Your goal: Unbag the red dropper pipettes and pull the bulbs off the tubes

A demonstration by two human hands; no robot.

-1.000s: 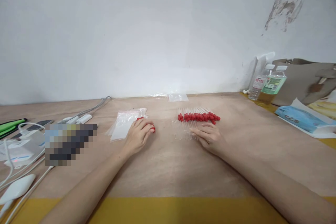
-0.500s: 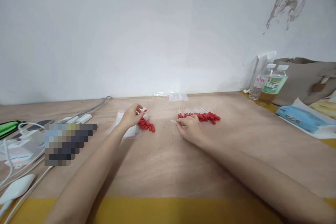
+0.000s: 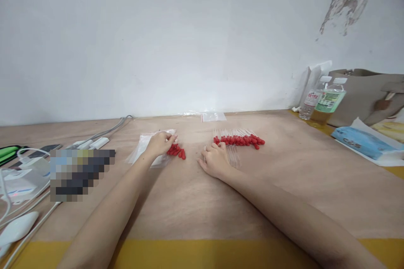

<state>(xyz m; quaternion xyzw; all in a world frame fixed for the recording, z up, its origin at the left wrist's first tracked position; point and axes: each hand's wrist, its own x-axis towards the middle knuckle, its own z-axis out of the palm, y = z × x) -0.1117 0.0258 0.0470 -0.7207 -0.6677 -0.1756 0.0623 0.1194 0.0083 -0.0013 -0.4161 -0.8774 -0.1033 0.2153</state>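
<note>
My left hand rests on a stack of clear zip bags, its fingers curled and pinched at a small pile of red rubber bulbs. My right hand lies on the wooden table with fingers bent around thin clear glass tubes. Just beyond it runs a row of droppers with red bulbs. What either hand's fingertips grip is too small to make out.
A clear bag lies at the wall. Two bottles, a grey bag and a blue packet stand at the right. Cables, chargers and a white mouse crowd the left edge.
My left hand lifted off the red bulbs, then came down at their left edge. My right hand slid left, away from the dropper row, drawing some clear tubes along.
</note>
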